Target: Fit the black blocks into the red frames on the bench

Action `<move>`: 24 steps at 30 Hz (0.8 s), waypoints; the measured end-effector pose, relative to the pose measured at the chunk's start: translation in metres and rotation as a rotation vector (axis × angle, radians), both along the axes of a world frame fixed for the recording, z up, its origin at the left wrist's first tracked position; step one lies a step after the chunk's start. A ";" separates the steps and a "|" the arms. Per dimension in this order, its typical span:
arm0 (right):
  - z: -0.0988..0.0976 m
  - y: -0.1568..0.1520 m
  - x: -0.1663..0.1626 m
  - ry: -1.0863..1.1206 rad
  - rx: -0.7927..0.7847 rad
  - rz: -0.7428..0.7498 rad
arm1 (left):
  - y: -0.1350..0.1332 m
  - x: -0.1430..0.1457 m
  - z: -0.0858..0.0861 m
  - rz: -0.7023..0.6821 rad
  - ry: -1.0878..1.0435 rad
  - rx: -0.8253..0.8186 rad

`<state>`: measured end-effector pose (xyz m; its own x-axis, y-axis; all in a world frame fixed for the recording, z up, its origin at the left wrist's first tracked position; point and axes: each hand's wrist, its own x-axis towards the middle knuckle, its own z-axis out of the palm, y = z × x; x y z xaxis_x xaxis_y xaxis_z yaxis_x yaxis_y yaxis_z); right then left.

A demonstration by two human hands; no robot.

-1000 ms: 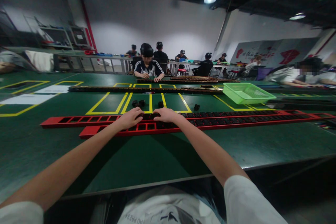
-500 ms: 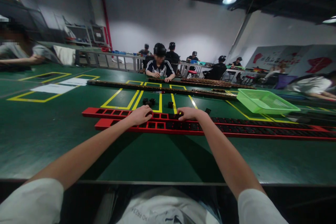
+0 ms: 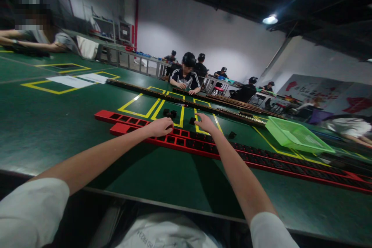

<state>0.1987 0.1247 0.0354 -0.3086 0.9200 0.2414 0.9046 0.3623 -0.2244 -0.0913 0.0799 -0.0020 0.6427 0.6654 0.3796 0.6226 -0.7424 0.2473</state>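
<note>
Two long red slotted strips [image 3: 128,128] lie side by side across the table. Small black blocks fill their slots toward the right, while several slots at the left are bare. My left hand [image 3: 162,127] rests over the strips with its fingers curled together; whatever they hold, if anything, is hidden. Just beyond the far strip, my right hand [image 3: 205,123] reaches to a loose black block [image 3: 192,121], thumb and forefinger apart beside it. More loose black blocks [image 3: 169,113] sit in a cluster beyond my left hand. Another black block [image 3: 232,135] lies right of my right wrist.
A green plastic basket [image 3: 299,133] stands at the right. Long dark strips [image 3: 139,86] stretch across the table farther back. White papers [image 3: 71,81] lie at left among yellow tape outlines. A co-worker [image 3: 187,73] sits opposite, and another person [image 3: 37,27] works at left.
My right hand has moved off the red strip, away from me, to the loose black block. My left hand stays by the strips, fingers still curled. The whole view has tilted.
</note>
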 end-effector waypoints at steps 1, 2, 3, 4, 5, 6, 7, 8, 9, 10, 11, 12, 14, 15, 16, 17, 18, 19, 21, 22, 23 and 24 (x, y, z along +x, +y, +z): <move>-0.002 0.005 -0.003 -0.026 -0.022 0.000 | 0.000 0.000 0.000 0.006 0.000 -0.002; -0.005 0.010 -0.006 -0.052 -0.049 -0.002 | 0.000 0.001 0.000 0.010 0.001 -0.003; -0.007 0.014 -0.007 -0.074 -0.076 -0.004 | 0.000 0.001 0.000 0.014 0.002 -0.003; -0.009 0.017 -0.007 -0.089 -0.096 -0.009 | 0.000 0.001 -0.001 0.013 0.002 -0.002; -0.011 0.018 -0.006 -0.099 -0.110 -0.016 | 0.001 0.001 -0.001 0.009 0.002 0.001; -0.013 0.019 -0.006 -0.102 -0.117 -0.026 | 0.001 0.001 -0.002 0.003 0.001 0.004; -0.015 0.019 -0.005 -0.099 -0.120 -0.037 | 0.002 0.001 -0.002 -0.002 -0.001 0.006; -0.016 0.018 -0.004 -0.089 -0.121 -0.049 | 0.002 0.001 -0.002 -0.005 -0.002 0.008; -0.017 0.016 -0.004 -0.065 -0.121 -0.059 | 0.002 0.001 -0.003 -0.006 0.000 0.008; -0.017 0.014 -0.004 -0.019 -0.122 -0.066 | 0.002 0.001 -0.002 -0.002 0.004 0.008; -0.017 0.010 -0.005 0.057 -0.135 -0.068 | 0.002 0.001 -0.002 0.004 0.012 0.008; -0.017 0.006 -0.007 0.169 -0.166 -0.059 | 0.001 0.001 -0.001 0.010 0.022 0.009; -0.015 -0.005 -0.011 0.482 -0.272 -0.002 | 0.000 0.001 0.000 0.015 0.040 0.011; -0.014 -0.011 -0.012 0.662 -0.332 0.045 | -0.001 0.001 0.000 0.014 0.045 0.010; -0.012 -0.017 -0.014 0.831 -0.376 0.092 | -0.001 0.000 0.001 0.011 0.046 0.009; -0.009 -0.022 -0.015 0.972 -0.408 0.125 | -0.001 0.000 0.001 0.007 0.048 0.008; -0.007 -0.026 -0.016 1.084 -0.427 0.138 | -0.001 -0.001 0.000 0.006 0.049 0.008; -0.005 -0.030 -0.017 1.164 -0.445 0.137 | 0.000 -0.001 0.000 0.004 0.053 0.009; -0.003 -0.036 -0.019 1.239 -0.485 0.120 | 0.002 -0.002 -0.002 0.000 0.060 0.012; -0.004 -0.037 -0.021 1.245 -0.503 0.116 | 0.003 -0.002 -0.003 0.000 0.059 0.012; -0.005 -0.038 -0.022 1.236 -0.515 0.113 | 0.005 -0.003 -0.005 -0.002 0.055 0.012; -0.007 -0.039 -0.024 1.218 -0.518 0.109 | 0.005 -0.003 -0.006 -0.003 0.052 0.012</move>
<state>0.1745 0.0858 0.0287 -0.2241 0.9735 0.0457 0.0003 0.0470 -0.9989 -0.0942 0.0853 -0.0076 0.6635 0.6593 0.3536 0.6322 -0.7468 0.2063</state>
